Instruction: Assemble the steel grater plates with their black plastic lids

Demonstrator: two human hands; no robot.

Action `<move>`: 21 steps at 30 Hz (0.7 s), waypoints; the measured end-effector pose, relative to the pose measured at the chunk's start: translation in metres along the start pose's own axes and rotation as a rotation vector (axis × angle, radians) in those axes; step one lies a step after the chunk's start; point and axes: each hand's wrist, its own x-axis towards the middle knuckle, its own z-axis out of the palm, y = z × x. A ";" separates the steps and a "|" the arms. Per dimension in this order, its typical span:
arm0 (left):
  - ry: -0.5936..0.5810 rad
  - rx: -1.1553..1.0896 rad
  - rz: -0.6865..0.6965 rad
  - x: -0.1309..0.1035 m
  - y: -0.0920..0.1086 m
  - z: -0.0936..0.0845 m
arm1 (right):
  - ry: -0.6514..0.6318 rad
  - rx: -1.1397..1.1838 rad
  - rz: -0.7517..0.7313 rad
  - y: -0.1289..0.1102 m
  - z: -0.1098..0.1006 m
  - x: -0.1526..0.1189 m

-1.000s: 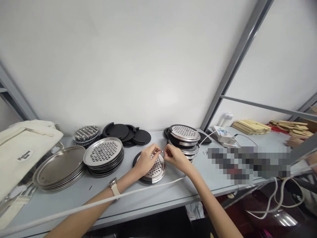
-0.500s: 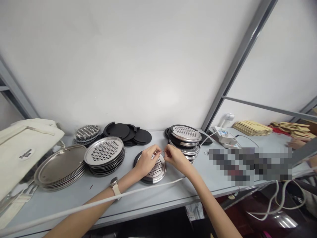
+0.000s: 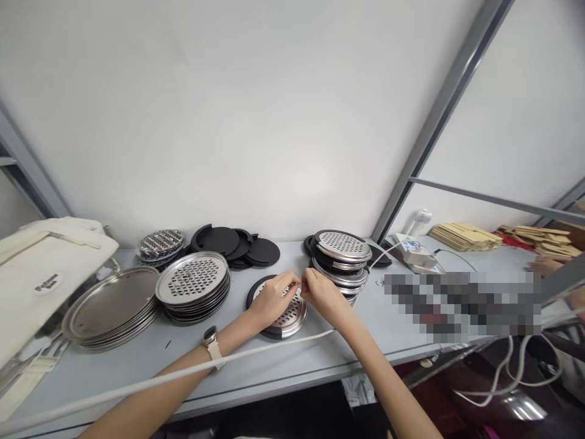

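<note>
My left hand point(image 3: 275, 299), with a watch at the wrist, is over a round metal grater plate point(image 3: 292, 318) rimmed in black on the grey table. Its fingers are pinched together on something too small to make out. Close against it, my right hand point(image 3: 322, 297) is closed too, fingertips meeting the left ones above the plate's upper right edge; what it holds is hidden. Just behind my right hand rises a stack of grater plates and black rings point(image 3: 343, 245). To the left stands another stack of grater plates point(image 3: 194, 280).
Metal trays point(image 3: 114, 303) and a cream bag point(image 3: 55, 262) are at the left. Black discs point(image 3: 219, 241) lie by the wall. A white cable point(image 3: 150, 383) crosses in front. Rightward are a power strip point(image 3: 417, 255), wooden pieces point(image 3: 464, 236) and another person's hand point(image 3: 551, 265).
Both hands have shifted slightly, and the fingertips are now closer together. My right hand has turned a little, with its fingers more curled. The stacks have not moved.
</note>
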 end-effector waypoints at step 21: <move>0.133 -0.335 -0.192 0.007 -0.006 0.000 | -0.021 0.289 0.040 0.004 0.005 0.001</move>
